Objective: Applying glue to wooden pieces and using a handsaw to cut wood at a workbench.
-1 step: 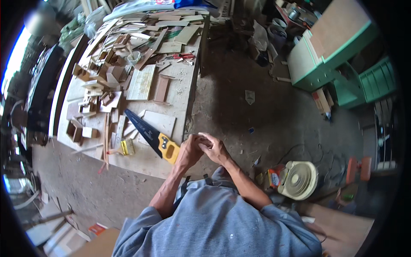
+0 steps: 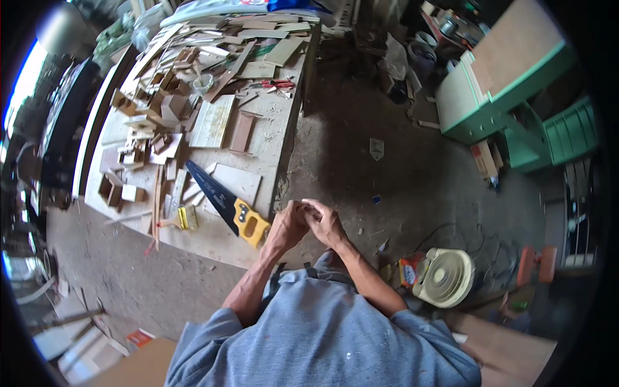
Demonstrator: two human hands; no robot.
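My left hand (image 2: 289,224) and my right hand (image 2: 325,222) meet in front of me, just off the table's right edge. The fingers of both are curled and brought together at the tips. Whatever may be between them is hidden. Nearest to my left hand is a handsaw (image 2: 222,203) lying flat on the table (image 2: 216,250), its yellow handle beside my wrist and its dark blade pointing away to the left. A pale flat board (image 2: 238,180) lies beyond the saw. Left of the saw, a paintbrush (image 2: 184,218) rests near the table's front.
Small wooden boxes (image 2: 132,193) and thin offcuts (image 2: 258,69) cover the table's left and far parts. Red-handled pliers (image 2: 277,84) lie near its right edge. A round cream fan (image 2: 445,277) stands on the floor at right, and a green cabinet (image 2: 474,106) farther back.
The whole view has shifted slightly. Both hands stay together in nearly the same pose, and the saw and other things lie as before.
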